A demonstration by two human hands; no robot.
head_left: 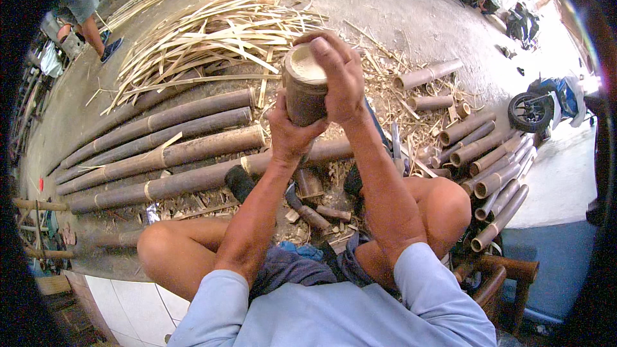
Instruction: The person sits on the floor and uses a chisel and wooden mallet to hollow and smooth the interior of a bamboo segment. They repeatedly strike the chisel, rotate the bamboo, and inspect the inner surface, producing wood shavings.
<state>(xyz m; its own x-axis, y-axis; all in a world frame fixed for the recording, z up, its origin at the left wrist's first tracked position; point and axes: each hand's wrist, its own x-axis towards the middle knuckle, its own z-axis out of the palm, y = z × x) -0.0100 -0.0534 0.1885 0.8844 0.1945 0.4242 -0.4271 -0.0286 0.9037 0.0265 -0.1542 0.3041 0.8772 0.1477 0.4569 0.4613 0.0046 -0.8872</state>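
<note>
Both forearms rise from the lower edge, bare below pale blue sleeves pushed up near the elbows, and meet at the centre of the view. The left hand [290,133] sits lower, palm turned up and in, its fingers curled in a cupping grip with the thumb pointing upward. The right hand [339,77] sits above it, wrist bent forward, fingers draped over the top and wrapping down the far side in a closed grip. The two hands nearly touch at the heels. Both bare knees are bent outward, left and right of the arms.
</note>
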